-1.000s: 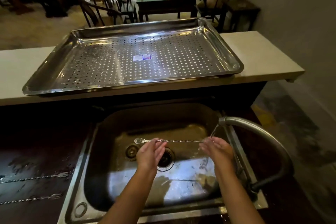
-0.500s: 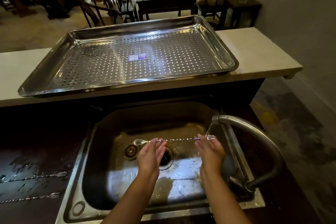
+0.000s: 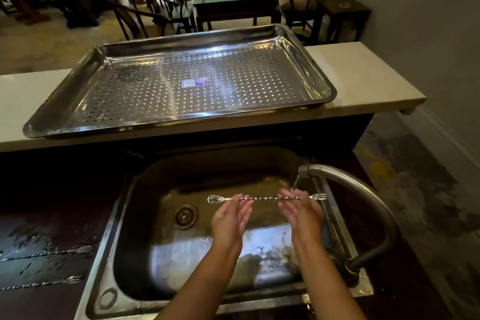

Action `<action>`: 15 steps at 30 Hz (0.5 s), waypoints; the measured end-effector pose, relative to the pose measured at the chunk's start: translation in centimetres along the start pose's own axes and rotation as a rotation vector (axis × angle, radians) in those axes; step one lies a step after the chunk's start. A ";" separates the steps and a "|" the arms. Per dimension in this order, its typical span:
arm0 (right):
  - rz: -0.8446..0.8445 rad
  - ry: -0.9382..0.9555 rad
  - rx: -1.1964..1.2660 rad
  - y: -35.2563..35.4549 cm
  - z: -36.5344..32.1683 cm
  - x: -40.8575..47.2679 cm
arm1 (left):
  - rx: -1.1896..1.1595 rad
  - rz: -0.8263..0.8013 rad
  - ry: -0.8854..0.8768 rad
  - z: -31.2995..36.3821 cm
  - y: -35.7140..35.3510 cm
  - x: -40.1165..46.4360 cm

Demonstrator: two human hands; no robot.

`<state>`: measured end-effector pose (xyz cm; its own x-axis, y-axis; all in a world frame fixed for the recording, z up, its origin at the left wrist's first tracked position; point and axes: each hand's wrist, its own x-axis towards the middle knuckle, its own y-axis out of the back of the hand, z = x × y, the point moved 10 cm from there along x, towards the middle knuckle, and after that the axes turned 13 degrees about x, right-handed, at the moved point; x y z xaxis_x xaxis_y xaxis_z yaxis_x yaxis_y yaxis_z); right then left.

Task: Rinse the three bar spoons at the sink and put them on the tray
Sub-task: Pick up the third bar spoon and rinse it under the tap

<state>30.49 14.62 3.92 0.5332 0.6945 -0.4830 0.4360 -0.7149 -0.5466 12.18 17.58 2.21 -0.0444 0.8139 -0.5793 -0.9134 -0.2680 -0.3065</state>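
Note:
A twisted bar spoon [image 3: 265, 198] lies level above the steel sink [image 3: 145, 262], bowl end to the left, fork end to the right under the running tap [image 3: 345, 184]. My left hand [image 3: 230, 218] pinches it near the bowl end and my right hand [image 3: 302, 212] near the fork end. Two more bar spoons [image 3: 52, 252] [image 3: 44, 284] lie flat on the dark wet counter left of the sink. The perforated steel tray [image 3: 65, 112] sits on the pale ledge behind the sink, with nothing on it.
The tap's curved neck arches over the sink's right rim. A drain [image 3: 185, 216] sits in the basin floor. Beyond the pale ledge [image 3: 363, 80] stand dark chairs and a table. To the right lies wet floor beside a wall.
The spoon has shifted right, so its fork end now sticks out past my right hand under the water stream. Both hands kept their hold.

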 end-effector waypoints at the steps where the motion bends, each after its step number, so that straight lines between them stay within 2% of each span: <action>1: -0.008 0.001 -0.056 -0.1 0.1 -0.1 | 0.011 -0.007 0.008 -0.3 -0.5 -0.1; 5: -0.077 -0.002 -0.166 -0.9 1.4 -0.7 | 0.096 -0.048 0.024 -1.5 -3.4 -1.0; 10: -0.045 0.044 -0.066 0.1 0.2 -0.6 | 0.037 -0.119 0.086 -2.7 -6.4 -1.7; 15: 0.012 0.124 -0.149 1.4 -2.4 -1.0 | 0.031 -0.145 0.113 -4.4 -9.1 -2.4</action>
<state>32.32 12.78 5.31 0.6203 0.6772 -0.3957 0.5269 -0.7335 -0.4293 22.41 15.85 3.06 0.1331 0.7790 -0.6127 -0.9191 -0.1343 -0.3704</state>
